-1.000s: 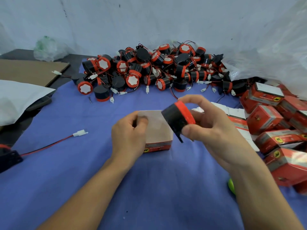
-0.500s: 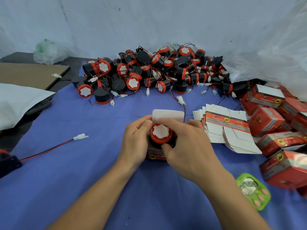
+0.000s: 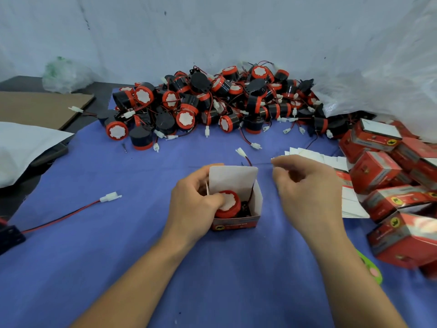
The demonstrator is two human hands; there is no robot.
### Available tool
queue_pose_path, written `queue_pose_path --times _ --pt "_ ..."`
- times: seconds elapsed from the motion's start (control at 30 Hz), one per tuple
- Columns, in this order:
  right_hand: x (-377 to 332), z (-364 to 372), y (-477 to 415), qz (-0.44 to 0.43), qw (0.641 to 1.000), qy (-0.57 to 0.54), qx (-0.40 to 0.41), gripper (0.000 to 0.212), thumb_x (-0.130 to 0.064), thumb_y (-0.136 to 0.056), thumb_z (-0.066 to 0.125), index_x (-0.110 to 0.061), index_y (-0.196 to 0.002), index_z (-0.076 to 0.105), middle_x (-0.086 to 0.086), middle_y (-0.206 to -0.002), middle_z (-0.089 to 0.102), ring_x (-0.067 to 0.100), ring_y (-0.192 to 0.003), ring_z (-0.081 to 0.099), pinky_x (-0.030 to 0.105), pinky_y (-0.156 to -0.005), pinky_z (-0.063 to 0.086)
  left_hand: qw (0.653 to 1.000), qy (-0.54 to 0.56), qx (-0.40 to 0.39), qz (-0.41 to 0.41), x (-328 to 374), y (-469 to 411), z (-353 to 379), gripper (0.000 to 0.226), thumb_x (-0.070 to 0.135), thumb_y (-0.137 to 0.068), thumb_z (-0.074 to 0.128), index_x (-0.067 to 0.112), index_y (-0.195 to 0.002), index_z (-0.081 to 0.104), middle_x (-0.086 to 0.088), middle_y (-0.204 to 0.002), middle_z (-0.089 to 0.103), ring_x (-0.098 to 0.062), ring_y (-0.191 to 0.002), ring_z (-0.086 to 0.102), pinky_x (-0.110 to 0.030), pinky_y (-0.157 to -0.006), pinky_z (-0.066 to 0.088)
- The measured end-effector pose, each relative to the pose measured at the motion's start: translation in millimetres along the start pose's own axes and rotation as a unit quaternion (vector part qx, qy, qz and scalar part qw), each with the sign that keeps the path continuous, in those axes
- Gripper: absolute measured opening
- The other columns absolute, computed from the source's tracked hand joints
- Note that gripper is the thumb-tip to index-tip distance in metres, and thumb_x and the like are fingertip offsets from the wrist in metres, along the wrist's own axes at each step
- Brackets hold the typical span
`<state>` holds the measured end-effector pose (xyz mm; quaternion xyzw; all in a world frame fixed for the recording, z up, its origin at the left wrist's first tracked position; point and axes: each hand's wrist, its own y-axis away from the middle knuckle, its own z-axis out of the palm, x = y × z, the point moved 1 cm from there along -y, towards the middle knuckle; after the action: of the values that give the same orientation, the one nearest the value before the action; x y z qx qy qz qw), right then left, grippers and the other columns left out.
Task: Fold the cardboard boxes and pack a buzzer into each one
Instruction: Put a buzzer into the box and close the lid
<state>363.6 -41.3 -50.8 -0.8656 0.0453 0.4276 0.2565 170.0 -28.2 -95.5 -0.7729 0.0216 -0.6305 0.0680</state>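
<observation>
The buzzer (image 3: 228, 204) sits inside the open box (image 3: 258, 201) with its white face up, and the box stands on the blue surface (image 3: 118, 256). The left hand (image 3: 192, 205) holds the box from its left side. Its thumb presses on the white face, and the other fingers (image 3: 205, 172) curl round the left wall, beside the raised lid flap (image 3: 233, 178). The right hand (image 3: 307, 188) hovers just to the right of the box with loosely curled fingers, and as far as I can see it holds nothing.

The main risk, I think, is the wire (image 3: 247, 160). It rises out over the back of the box, and its white connector (image 3: 240, 152) is outside, behind the box. If the flap is folded down now, the wire may be pinched in the fold, or the lid may spring open. The buzzer also seems to lean toward the left wall. If it is not pushed fully down, the lid may bulge and the thin card may crease.

The left hand covers the left wall of the box, and the bottom is out of sight, so I cannot tell if it is closed well. The dark shape inside, right of the buzzer, is hard to read; it may be coiled wire. To the right of the box, the flat boxes (image 3: 319, 159) are partly behind the right hand, and the packed boxes (image 3: 378, 171) are cut off by the edge.
</observation>
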Motion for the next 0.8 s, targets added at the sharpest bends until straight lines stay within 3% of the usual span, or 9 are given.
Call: queue_pose_path --times 0.1,0.13,0.2,0.27,0.33,0.47,0.53,0.67,0.8 --pt "14 13 -5 0.117 0.987 -0.016 -0.112 0.017 -0.029 -0.095 0.058 -0.037 -0.107 0.066 -0.009 -0.069 0.07 0.007 -0.068 0.067 0.027 -0.065 0.046 1.0 -0.007 -0.002 -0.003 0 5 3 0.067 0.026 -0.065 0.073 0.039 -0.13 0.066 0.018 -0.103 0.077 -0.003 -0.097 0.071 -0.028 -0.085 0.058" --pt "16 21 -4 0.148 0.976 -0.049 -0.153 0.011 -0.029 -0.096 0.056 -0.034 -0.095 0.065 -0.008 -0.066 0.068 0.007 -0.06 0.064 0.027 -0.063 0.044 1.0 -0.014 -0.003 0.004 0 7 4 0.069 0.027 -0.066 0.073 0.041 -0.133 0.063 0.02 -0.105 0.075 -0.002 -0.098 0.07 -0.027 -0.085 0.058" --pt "19 34 -3 0.188 0.955 -0.111 -0.199 0.028 -0.026 -0.096 0.054 -0.02 -0.072 0.066 -0.006 -0.062 0.06 0.012 -0.056 0.051 0.03 -0.062 0.038 0.999 -0.041 -0.009 0.027 -1 12 7 0.072 0.028 -0.068 0.072 0.046 -0.137 0.058 0.023 -0.107 0.073 -0.001 -0.098 0.069 -0.026 -0.083 0.058" --pt "19 39 -7 0.22 0.934 -0.184 -0.214 0.034 -0.019 -0.097 0.055 -0.015 -0.067 0.071 -0.001 -0.067 0.062 0.015 -0.064 0.05 0.032 -0.061 0.039 0.996 -0.075 -0.014 0.046 0 16 8 0.075 0.031 -0.067 0.073 0.051 -0.137 0.053 0.023 -0.105 0.071 -0.003 -0.095 0.068 -0.022 -0.078 0.057" --pt "17 37 -12 0.246 0.902 -0.285 -0.212 0.029 -0.01 -0.097 0.057 -0.013 -0.078 0.079 0.005 -0.081 0.074 0.017 -0.074 0.062 0.03 -0.066 0.048 0.995 -0.084 -0.016 0.047 -1 15 9 0.08 0.032 -0.065 0.074 0.053 -0.138 0.05 0.021 -0.105 0.069 -0.003 -0.093 0.067 -0.019 -0.074 0.056" --pt "14 26 -17 0.237 0.841 -0.447 -0.19 0.029 0.0 -0.098 0.054 -0.013 -0.082 0.074 0.008 -0.098 0.077 0.018 -0.085 0.065 0.032 -0.079 0.048 0.998 -0.059 -0.016 0.009 -5 10 13 0.089 0.032 -0.061 0.076 0.056 -0.141 0.045 0.021 -0.113 0.065 -0.002 -0.096 0.064 -0.021 -0.077 0.056" --pt "10 19 -18 0.188 0.855 -0.456 -0.161 0.033 0.001 -0.098 0.055 -0.017 -0.078 0.075 0.005 -0.092 0.077 0.013 -0.078 0.059 0.027 -0.072 0.042 0.999 -0.045 -0.016 -0.004 -7 9 15 0.092 0.031 -0.059 0.076 0.06 -0.14 0.042 0.02 -0.114 0.065 -0.001 -0.098 0.063 -0.02 -0.077 0.055" --pt "-10 3 -10 -0.014 0.943 -0.314 -0.107 0.022 0.002 -0.087 0.069 -0.017 -0.083 0.08 -0.012 -0.07 0.073 0.001 -0.061 0.062 0.011 -0.059 0.044 0.999 -0.026 -0.023 -0.023 -10 6 17 0.099 0.025 -0.056 0.076 0.062 -0.14 0.039 0.015 -0.109 0.069 -0.005 -0.097 0.066 -0.02 -0.072 0.053" --pt "-23 3 6 -0.143 0.979 -0.131 -0.067 0.033 -0.001 -0.081 0.076 -0.034 -0.079 0.078 -0.019 -0.079 0.076 0.006 -0.072 0.071 0.012 -0.068 0.05 0.999 -0.026 -0.008 -0.023 -10 5 17 0.099 0.026 -0.057 0.075 0.052 -0.146 0.042 0.029 -0.102 0.068 0.009 -0.092 0.063 -0.007 -0.066 0.048"
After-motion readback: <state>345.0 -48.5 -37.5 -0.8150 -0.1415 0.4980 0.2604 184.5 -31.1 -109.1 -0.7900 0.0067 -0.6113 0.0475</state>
